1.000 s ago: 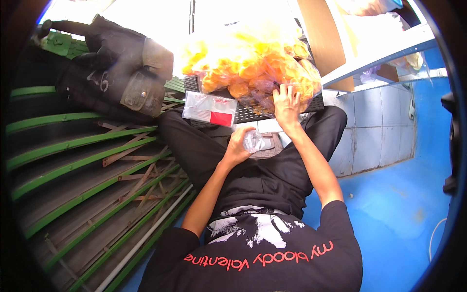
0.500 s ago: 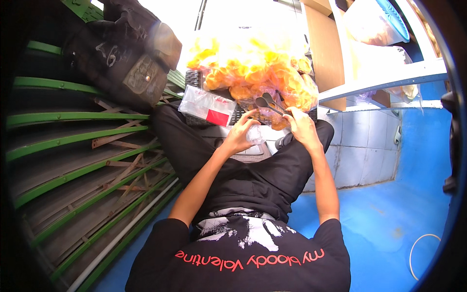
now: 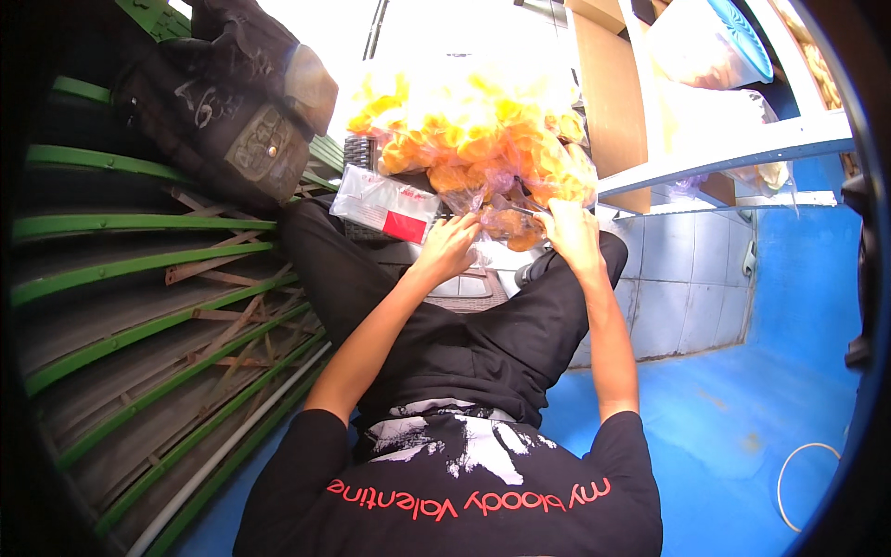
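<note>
My right hand [image 3: 573, 232] is closed around the handle end of a pair of dark spoons [image 3: 525, 211], at the near edge of a big clear plastic bag of orange-yellow pieces [image 3: 473, 139]. Just left of it, my left hand [image 3: 449, 245] pinches a crumpled clear plastic bag [image 3: 479, 254], its fingertips up by the spoons' other end. The bowls of the spoons are hidden by those fingers and the plastic. A flat clear packet with a red patch [image 3: 385, 204] lies beside my left hand.
Green metal slats [image 3: 148, 227] run along the left, where a dark bag [image 3: 223, 111] hangs. To the right stands a white shelf [image 3: 724, 153] holding a tub with a blue lid [image 3: 710, 46]. My crossed legs [image 3: 445, 343] are below the hands, over a blue floor [image 3: 705, 427].
My left hand has moved up and right with the clear plastic, closer to the right hand. The spoons' bowls, in plain sight before, are now covered by the left fingers and plastic.
</note>
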Motion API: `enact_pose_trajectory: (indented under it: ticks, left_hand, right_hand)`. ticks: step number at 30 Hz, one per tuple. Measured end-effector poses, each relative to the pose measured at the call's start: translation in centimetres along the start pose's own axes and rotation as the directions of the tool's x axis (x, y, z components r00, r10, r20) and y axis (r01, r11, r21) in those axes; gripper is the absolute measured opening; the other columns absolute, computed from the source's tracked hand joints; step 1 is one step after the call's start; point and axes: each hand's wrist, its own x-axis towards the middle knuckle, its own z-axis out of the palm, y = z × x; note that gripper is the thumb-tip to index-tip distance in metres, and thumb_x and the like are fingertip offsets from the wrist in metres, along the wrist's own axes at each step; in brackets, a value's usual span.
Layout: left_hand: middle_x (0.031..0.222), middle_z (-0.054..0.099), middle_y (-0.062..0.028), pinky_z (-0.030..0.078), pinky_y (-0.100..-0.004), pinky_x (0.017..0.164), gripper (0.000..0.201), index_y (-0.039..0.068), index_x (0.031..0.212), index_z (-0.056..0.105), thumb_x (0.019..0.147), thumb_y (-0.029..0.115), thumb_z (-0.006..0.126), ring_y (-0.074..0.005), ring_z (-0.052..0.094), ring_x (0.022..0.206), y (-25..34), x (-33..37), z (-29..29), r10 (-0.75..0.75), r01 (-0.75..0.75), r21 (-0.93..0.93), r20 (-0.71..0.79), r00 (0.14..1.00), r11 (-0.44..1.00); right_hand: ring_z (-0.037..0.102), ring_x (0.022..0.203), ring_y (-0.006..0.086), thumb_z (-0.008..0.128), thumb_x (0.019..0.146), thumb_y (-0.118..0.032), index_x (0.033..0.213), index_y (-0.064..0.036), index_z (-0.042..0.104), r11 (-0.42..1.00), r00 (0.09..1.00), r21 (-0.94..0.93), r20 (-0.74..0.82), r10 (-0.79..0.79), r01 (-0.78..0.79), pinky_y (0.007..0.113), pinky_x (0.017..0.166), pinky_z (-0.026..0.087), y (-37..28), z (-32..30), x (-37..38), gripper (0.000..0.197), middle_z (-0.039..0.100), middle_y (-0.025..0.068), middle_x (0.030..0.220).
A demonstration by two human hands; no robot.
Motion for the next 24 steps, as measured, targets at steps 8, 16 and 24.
enact_pose_trajectory:
  ticks: [8,16,24]
  left_hand:
    - [0.117,0.055,-0.0089,0.044,-0.0378,0.082,0.047,0.002,0.113,0.059,0.068,0.011,0.064,-0.0245,0.055,0.104,1.0,-2.0,-1.7,0.077,-0.079,-0.016,-0.099,0.992,0.997]
    - [0.122,0.055,-0.0099,0.044,-0.0403,0.092,0.042,0.002,0.113,0.060,0.072,0.009,0.063,-0.0281,0.054,0.112,1.4,-2.2,-1.8,0.023,-0.028,-0.100,-0.044,0.999,0.995]
    - [0.127,0.053,-0.0118,0.047,-0.0409,0.092,0.042,0.008,0.110,0.059,0.070,0.007,0.071,-0.0313,0.055,0.112,0.4,-2.8,-3.2,-0.039,-0.009,-0.301,-0.154,0.987,0.954]
  right_hand:
    - [0.064,0.066,0.0328,0.065,0.083,-0.034,0.080,-0.0051,0.061,0.994,0.997,-0.110,-0.075,-0.010,0.001,0.043,0.059,0.051,-3.2,1.2,0.7,0.030,0.062,0.0164,0.072]
    - [0.067,0.067,0.0296,0.065,0.083,-0.026,0.086,-0.0041,0.060,0.980,0.999,-0.193,-0.046,0.028,-0.036,0.042,0.061,0.053,-5.2,4.2,1.2,0.023,0.065,0.0128,0.075]
    - [0.065,0.068,0.0327,0.068,0.082,-0.028,0.081,-0.0050,0.060,0.991,1.000,-0.136,-0.022,0.013,-0.016,0.044,0.063,0.051,-3.3,3.6,0.9,0.024,0.064,0.0146,0.073]
